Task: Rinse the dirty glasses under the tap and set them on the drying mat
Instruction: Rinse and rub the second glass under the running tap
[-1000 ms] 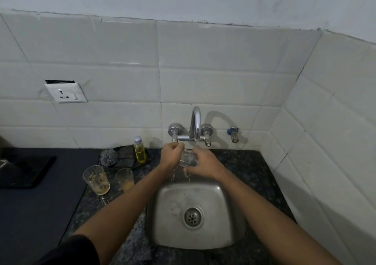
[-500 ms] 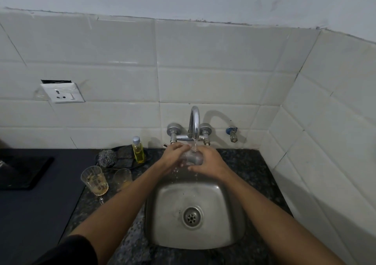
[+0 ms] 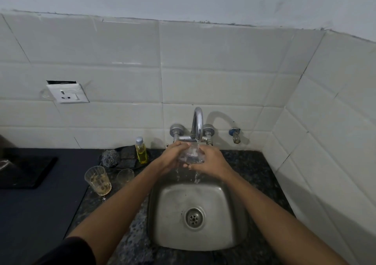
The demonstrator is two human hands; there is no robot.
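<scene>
Left hand point(image 3: 173, 157) and right hand point(image 3: 211, 163) fingers are clamped around a clear glass point(image 3: 191, 155) between them, directly under the running tap point(image 3: 197, 125), above the sink point(image 3: 160, 214).

Two clear drinking glasses with amber dregs point(image 3: 98, 181) point(image 3: 125, 176) stand close together on the speckled dark stone counter point(image 3: 250, 163) left of the square steel sink point(image 3: 219, 195). Behind them a steel-wool scourer point(image 3: 110, 157) and yellow soap bottle point(image 3: 141, 150) crowd the wall. The curved chrome tap point(image 3: 197, 125) overhangs the basin's back edge.
</scene>
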